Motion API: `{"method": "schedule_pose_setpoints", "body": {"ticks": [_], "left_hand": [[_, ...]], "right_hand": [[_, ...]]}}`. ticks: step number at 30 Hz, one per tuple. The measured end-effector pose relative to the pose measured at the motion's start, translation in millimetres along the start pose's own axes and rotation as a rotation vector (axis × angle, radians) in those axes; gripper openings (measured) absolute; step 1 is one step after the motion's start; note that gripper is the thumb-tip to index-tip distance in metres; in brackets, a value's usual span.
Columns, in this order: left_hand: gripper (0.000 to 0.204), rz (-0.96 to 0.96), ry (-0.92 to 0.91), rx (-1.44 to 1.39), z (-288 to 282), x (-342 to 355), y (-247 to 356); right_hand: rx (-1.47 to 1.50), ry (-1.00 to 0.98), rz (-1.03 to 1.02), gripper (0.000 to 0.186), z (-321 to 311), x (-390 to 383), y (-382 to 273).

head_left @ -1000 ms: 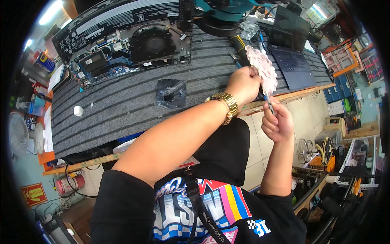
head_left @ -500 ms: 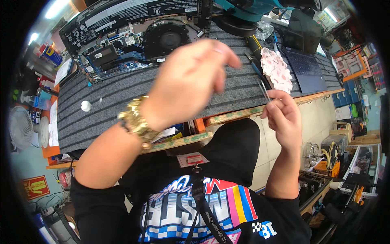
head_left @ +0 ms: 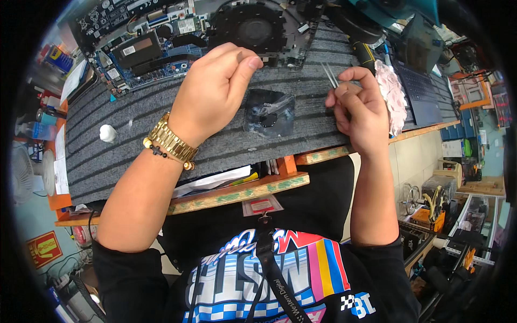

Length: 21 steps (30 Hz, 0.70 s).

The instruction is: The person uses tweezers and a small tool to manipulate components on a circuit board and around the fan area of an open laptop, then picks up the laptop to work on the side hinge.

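Right hand (head_left: pixel 358 110) pinches tweezers (head_left: pixel 329 75), frame centre-right: thin, stiff, light, hold mid-shaft. Left hand (head_left: pixel 215 86) fingertips pinched together, contents unclear.

This was an electronics repair workshop. An opened laptop (head_left: pixel 177 32) lay at the far edge of the counter (head_left: pixel 242 196), its circuit board, battery and cooling fan (head_left: pixel 249 26) bared. A grey ribbed mat (head_left: pixel 134 134) covered the work surface. A second dark laptop (head_left: pixel 423 94) sat at the right, beside a pink cloth (head_left: pixel 392 94). The right hand (head_left: pixel 358 110) held fine tweezers (head_left: pixel 329 75), a bench tool for small parts. Cluttered shelves (head_left: pixel 458 226) with gear and spools stood at the lower right, and small bottles (head_left: pixel 54 56) and papers (head_left: pixel 67 86) crowded the left edge.
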<state>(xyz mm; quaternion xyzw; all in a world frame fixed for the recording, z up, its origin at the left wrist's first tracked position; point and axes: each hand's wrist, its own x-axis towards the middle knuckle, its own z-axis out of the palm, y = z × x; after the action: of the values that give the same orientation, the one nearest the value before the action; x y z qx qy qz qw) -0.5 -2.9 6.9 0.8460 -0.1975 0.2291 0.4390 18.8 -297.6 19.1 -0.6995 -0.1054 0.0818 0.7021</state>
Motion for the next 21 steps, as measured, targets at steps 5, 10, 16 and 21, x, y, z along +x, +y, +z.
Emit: {"method": "schedule_pose_setpoints", "body": {"ticks": [5, 10, 16, 21], "left_hand": [[0.028, 0.070, -0.044, 0.232, -5, -2, -5], [0.030, 0.005, -0.055, 0.212, -4, -1, -5], [0.033, 0.086, -0.014, 0.084, 0, 1, -4], [0.037, 0.062, -0.028, 0.014, 4, 0, -2]], "right_hand": [[0.376, -0.105, 0.009, 0.034, -22, 4, 10], [0.446, -0.083, -0.087, 0.043, -16, 0, 12], [0.079, 0.035, -0.262, 0.022, -12, -2, 24], [-0.184, 0.056, -0.243, 0.021, 7, -4, 16]]}}
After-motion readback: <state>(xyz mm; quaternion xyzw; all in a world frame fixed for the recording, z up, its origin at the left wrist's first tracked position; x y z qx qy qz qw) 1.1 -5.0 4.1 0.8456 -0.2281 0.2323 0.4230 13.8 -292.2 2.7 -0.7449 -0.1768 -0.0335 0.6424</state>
